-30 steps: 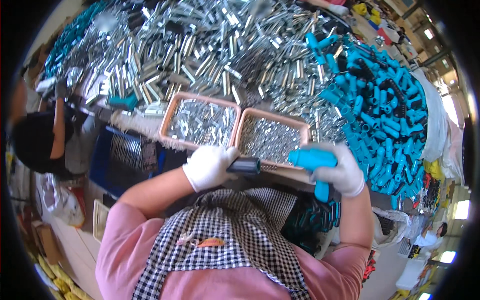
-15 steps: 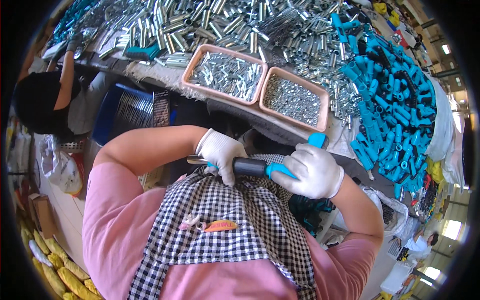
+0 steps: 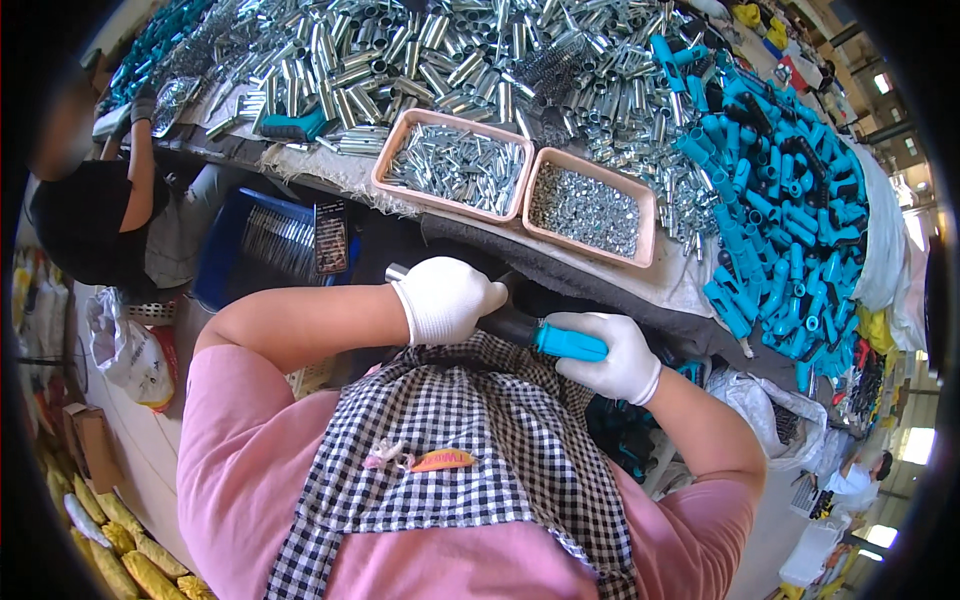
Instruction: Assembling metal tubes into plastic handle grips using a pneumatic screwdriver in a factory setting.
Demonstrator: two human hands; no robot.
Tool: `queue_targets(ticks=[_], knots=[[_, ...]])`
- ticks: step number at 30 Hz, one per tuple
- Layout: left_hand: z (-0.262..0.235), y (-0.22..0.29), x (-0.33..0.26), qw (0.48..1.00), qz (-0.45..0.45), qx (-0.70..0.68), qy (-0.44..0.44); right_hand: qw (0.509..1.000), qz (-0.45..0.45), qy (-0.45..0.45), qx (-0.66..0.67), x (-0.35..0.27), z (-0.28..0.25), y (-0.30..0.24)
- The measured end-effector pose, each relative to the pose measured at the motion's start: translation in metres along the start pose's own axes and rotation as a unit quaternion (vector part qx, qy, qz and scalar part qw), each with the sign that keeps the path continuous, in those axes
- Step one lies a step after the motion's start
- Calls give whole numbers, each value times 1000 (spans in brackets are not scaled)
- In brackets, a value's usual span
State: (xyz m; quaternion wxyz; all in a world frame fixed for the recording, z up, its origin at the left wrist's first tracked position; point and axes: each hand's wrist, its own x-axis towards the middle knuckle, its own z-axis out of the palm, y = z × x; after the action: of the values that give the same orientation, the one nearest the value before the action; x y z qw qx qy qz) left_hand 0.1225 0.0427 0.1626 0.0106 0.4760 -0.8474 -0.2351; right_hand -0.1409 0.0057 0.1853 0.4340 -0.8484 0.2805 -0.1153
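Hands (image 3: 530,325) around blue-handled tool (image 3: 570,343)

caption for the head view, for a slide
Gloved left hand and right hand grip a blue-handled tool below trays.

Two white-gloved hands, the left hand (image 3: 446,296) and the right hand (image 3: 610,357), share one blue-and-black handle (image 3: 557,339). Just beyond them on the tabletop (image 3: 640,285) sit two pink trays: the left tray (image 3: 398,157) and the right tray (image 3: 648,225). Farther out lie silver tubes (image 3: 400,50) and blue grips (image 3: 790,210), too many to count.
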Motion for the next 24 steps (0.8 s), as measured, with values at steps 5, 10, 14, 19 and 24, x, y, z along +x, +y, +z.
queue_targets(ticks=[5,10,14,19,24], knots=[[13,-19,12,956,42,-220,-192,898,-247,-123,-343,13,-19,-15],[14,-25,14,872,27,-370,-319,847,-400,-59,-346,21,-22,-17],[3,-11,7,988,29,-137,-67,943,-194,-37,-268,14,-14,-13],[-15,-12,6,982,25,130,133,975,159,18,154,16,2,1],[-23,-34,12,929,137,260,223,775,285,9,564,18,18,-1]])
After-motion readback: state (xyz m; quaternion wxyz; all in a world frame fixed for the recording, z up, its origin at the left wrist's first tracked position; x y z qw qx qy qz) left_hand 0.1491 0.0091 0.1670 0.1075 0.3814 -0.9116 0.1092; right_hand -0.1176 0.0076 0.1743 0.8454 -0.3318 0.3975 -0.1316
